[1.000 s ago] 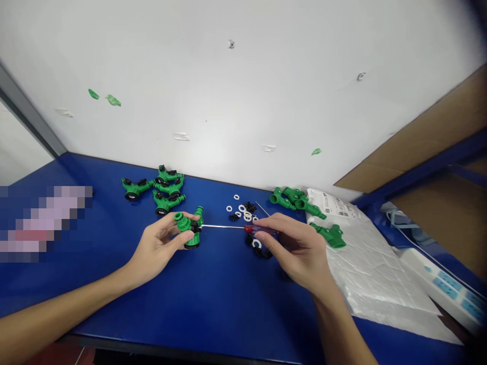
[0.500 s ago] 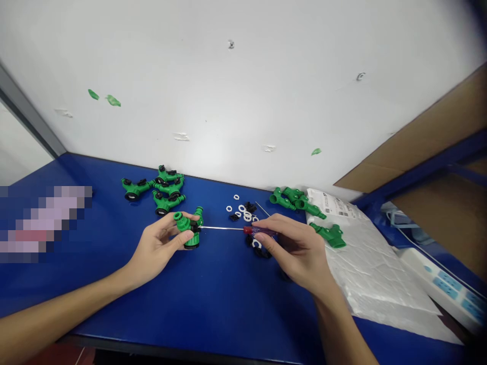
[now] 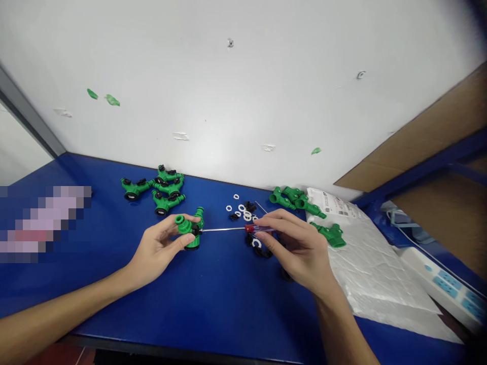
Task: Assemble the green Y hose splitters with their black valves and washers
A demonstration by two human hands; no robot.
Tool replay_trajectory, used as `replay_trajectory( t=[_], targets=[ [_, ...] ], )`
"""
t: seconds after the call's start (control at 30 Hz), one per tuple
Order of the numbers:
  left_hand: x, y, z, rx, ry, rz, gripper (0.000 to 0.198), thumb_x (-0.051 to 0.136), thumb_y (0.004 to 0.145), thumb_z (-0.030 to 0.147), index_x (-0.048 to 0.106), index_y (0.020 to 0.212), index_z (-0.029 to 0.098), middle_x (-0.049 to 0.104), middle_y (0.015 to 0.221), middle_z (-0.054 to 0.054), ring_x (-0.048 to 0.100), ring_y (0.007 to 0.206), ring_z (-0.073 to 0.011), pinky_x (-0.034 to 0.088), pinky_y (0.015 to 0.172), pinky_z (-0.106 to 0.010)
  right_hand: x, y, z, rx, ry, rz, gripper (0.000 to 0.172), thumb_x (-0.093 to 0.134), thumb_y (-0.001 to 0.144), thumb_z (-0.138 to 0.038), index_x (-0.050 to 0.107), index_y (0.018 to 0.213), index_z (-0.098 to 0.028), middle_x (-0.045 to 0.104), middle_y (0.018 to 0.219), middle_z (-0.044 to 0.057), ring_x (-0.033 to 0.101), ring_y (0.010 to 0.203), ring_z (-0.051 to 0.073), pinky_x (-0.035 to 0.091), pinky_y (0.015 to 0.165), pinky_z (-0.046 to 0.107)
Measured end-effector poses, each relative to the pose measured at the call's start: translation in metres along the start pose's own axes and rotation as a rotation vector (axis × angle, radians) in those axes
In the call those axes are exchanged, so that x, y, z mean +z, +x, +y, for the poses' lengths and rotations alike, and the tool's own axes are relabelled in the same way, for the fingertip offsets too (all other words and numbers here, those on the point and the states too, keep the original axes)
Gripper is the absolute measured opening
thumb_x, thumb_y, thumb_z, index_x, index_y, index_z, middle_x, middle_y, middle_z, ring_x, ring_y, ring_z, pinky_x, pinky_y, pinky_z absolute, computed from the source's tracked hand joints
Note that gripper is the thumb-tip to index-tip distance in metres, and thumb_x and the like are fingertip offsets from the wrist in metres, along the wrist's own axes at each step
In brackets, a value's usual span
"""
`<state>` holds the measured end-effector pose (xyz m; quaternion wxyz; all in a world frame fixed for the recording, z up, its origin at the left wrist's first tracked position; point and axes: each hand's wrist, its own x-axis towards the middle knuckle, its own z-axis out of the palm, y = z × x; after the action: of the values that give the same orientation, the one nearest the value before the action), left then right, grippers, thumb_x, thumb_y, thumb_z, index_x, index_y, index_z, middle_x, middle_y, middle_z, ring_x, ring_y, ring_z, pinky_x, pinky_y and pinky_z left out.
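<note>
Between the thumb and fingers of my left hand is a green Y-shaped hose splitter with a black valve knob on its side. My right hand is closed around the red and purple handle of a screwdriver. Its thin metal shaft lies nearly level and points left, with the tip at the black knob. Whether the tip sits in a screw is too small to tell. White ring washers and small black parts lie on the blue table just behind the screwdriver.
Several green splitters with black knobs stand at the back left. Bare green splitter bodies lie at the back right, one on a white padded bag. A power strip is at the far right. A white wall closes off the table's back.
The screwdriver handle has shifted very slightly right and its shaft tilts a little differently. The splitter has turned or moved slightly in my left hand. Both hands keep their grips.
</note>
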<state>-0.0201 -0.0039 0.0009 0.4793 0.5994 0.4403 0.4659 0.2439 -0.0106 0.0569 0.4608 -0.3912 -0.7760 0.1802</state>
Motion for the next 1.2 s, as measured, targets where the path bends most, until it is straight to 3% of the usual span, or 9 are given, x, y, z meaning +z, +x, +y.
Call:
replay_trajectory(
  t=[0.43, 0.53, 0.6, 0.67, 0.77, 0.83, 0.9, 1.03, 1.2],
  targets=[
    [0.000, 0.000, 0.002, 0.009, -0.002, -0.004, 0.026, 0.067, 0.084, 0.035, 0.068, 0.105, 0.019, 0.071, 0.109, -0.008, 0.065, 0.082, -0.0179, 0.057, 0.062, -0.024, 0.000, 0.002, -0.002, 0.004, 0.006, -0.009, 0.015, 0.067, 0.085, -0.015, 0.073, 0.097, -0.022, 0.070, 0.084, 0.006, 0.063, 0.070, 0.017, 0.047, 0.054, 0.028],
    [0.000, -0.001, 0.001, 0.021, 0.024, 0.004, 0.027, 0.067, 0.085, 0.035, 0.068, 0.106, 0.019, 0.072, 0.108, -0.008, 0.065, 0.084, -0.0189, 0.056, 0.064, -0.024, 0.003, 0.001, -0.002, 0.048, -0.073, -0.037, 0.009, 0.064, 0.088, -0.022, 0.073, 0.090, -0.020, 0.068, 0.073, 0.004, 0.060, 0.061, 0.015, 0.045, 0.052, 0.027],
    [0.000, -0.002, 0.000, 0.028, 0.035, 0.003, 0.028, 0.067, 0.084, 0.035, 0.068, 0.107, 0.019, 0.072, 0.106, -0.008, 0.066, 0.086, -0.0199, 0.056, 0.065, -0.025, 0.005, -0.002, -0.002, 0.110, -0.138, -0.063, 0.019, 0.057, 0.093, -0.028, 0.071, 0.084, -0.018, 0.061, 0.059, 0.000, 0.052, 0.050, 0.012, 0.041, 0.049, 0.026],
    [0.000, -0.002, -0.001, 0.019, 0.044, -0.004, 0.029, 0.067, 0.084, 0.036, 0.069, 0.107, 0.019, 0.073, 0.104, -0.008, 0.066, 0.086, -0.0206, 0.057, 0.066, -0.026, 0.008, -0.005, -0.002, 0.160, -0.143, -0.090, 0.025, 0.047, 0.098, -0.031, 0.068, 0.095, -0.018, 0.053, 0.054, -0.003, 0.047, 0.046, 0.011, 0.039, 0.048, 0.025],
    [0.001, -0.002, -0.001, -0.033, 0.042, -0.002, 0.031, 0.067, 0.083, 0.039, 0.069, 0.107, 0.019, 0.073, 0.101, -0.007, 0.066, 0.081, -0.0203, 0.058, 0.063, -0.026, 0.010, -0.009, -0.001, 0.208, -0.044, -0.139, 0.022, 0.044, 0.099, -0.029, 0.054, 0.117, -0.021, 0.059, 0.075, 0.000, 0.056, 0.062, 0.013, 0.048, 0.058, 0.025],
    [0.001, -0.002, -0.001, -0.049, 0.026, 0.003, 0.032, 0.068, 0.083, 0.040, 0.069, 0.107, 0.020, 0.073, 0.101, -0.007, 0.066, 0.079, -0.0195, 0.059, 0.061, -0.025, 0.010, -0.009, -0.001, 0.218, -0.005, -0.170, 0.015, 0.051, 0.095, -0.028, 0.053, 0.109, -0.022, 0.061, 0.087, 0.003, 0.060, 0.072, 0.014, 0.050, 0.063, 0.026],
    [0.001, -0.002, -0.001, -0.033, 0.030, -0.009, 0.031, 0.068, 0.083, 0.039, 0.070, 0.106, 0.020, 0.073, 0.101, -0.007, 0.066, 0.079, -0.0194, 0.058, 0.062, -0.025, 0.010, -0.008, -0.001, 0.218, 0.000, -0.162, 0.009, 0.056, 0.093, -0.029, 0.057, 0.099, -0.021, 0.063, 0.082, 0.003, 0.060, 0.067, 0.014, 0.050, 0.060, 0.025],
    [0.000, -0.003, -0.002, -0.004, 0.063, -0.039, 0.028, 0.067, 0.084, 0.036, 0.070, 0.106, 0.020, 0.073, 0.101, -0.007, 0.066, 0.080, -0.0193, 0.058, 0.065, -0.025, 0.009, -0.006, -0.002, 0.228, -0.064, -0.162, 0.018, 0.053, 0.094, -0.033, 0.061, 0.087, -0.019, 0.061, 0.064, 0.000, 0.054, 0.052, 0.012, 0.046, 0.052, 0.024],
    [-0.001, -0.002, -0.002, -0.033, 0.058, -0.022, 0.031, 0.067, 0.083, 0.039, 0.070, 0.106, 0.019, 0.073, 0.099, -0.007, 0.066, 0.078, -0.0193, 0.058, 0.060, -0.025, 0.007, -0.006, -0.003, 0.242, -0.041, -0.204, 0.014, 0.054, 0.093, -0.030, 0.055, 0.104, -0.021, 0.065, 0.085, 0.004, 0.060, 0.068, 0.014, 0.050, 0.061, 0.026]
  ],
)
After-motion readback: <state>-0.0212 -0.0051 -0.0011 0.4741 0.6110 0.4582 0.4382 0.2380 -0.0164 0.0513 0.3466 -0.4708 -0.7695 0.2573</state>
